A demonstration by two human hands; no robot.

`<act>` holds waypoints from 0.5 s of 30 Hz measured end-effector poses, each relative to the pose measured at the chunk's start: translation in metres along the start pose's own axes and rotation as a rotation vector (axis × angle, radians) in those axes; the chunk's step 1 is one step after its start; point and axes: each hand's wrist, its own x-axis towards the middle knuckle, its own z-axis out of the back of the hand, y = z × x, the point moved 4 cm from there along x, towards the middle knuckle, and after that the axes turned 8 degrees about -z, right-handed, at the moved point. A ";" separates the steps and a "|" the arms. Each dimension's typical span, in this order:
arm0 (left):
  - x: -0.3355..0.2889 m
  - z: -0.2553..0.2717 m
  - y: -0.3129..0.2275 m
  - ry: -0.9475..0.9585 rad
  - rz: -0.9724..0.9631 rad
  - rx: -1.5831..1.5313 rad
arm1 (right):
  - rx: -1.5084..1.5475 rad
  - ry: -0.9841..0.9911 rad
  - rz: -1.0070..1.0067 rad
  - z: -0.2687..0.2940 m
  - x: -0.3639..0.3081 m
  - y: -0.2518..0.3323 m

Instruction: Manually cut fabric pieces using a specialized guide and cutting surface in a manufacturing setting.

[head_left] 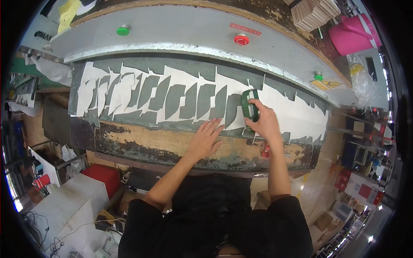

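Note:
My right hand [266, 122] grips a green oval cutting die [245, 105] by its near and right rim, thumb and fingers around it. The die stands on a white sheet [292, 114] of thin material, next to the last of a row of cut-out holes. Several curved holes run leftward through the sheet, with the dark cutting board [77, 92] showing through them. My left hand [205, 142] lies with fingers spread on the sheet's near edge, holding nothing. At the far left, the sheet's strips look ragged and folded over.
Behind the board runs a grey machine beam [180, 32] with a red button [241, 40] and green buttons [123, 30]. A worn wooden ledge [142, 139] borders the near side; a small red object [265, 151] sits there. A pink bucket [350, 36] stands far right.

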 end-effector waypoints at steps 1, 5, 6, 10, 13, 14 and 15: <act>0.002 0.001 -0.001 -0.005 -0.001 -0.005 | -0.113 0.019 0.071 0.012 0.000 -0.004; 0.010 -0.006 -0.011 -0.030 -0.028 -0.039 | -0.413 -0.039 0.523 -0.010 0.013 -0.074; 0.009 -0.004 -0.011 -0.043 -0.014 -0.046 | -0.415 -0.103 0.534 -0.016 0.009 -0.078; 0.018 0.001 -0.019 -0.107 0.090 0.001 | -0.168 -0.317 0.353 -0.055 -0.017 -0.100; 0.037 -0.010 -0.035 -0.096 -0.088 -0.166 | 0.029 -0.400 0.130 -0.086 -0.023 -0.105; 0.041 -0.013 -0.042 -0.006 -0.124 -0.132 | 0.073 -0.426 0.131 -0.090 -0.022 -0.109; 0.043 -0.013 -0.041 0.001 -0.130 -0.135 | 0.117 -0.452 0.131 -0.092 -0.022 -0.115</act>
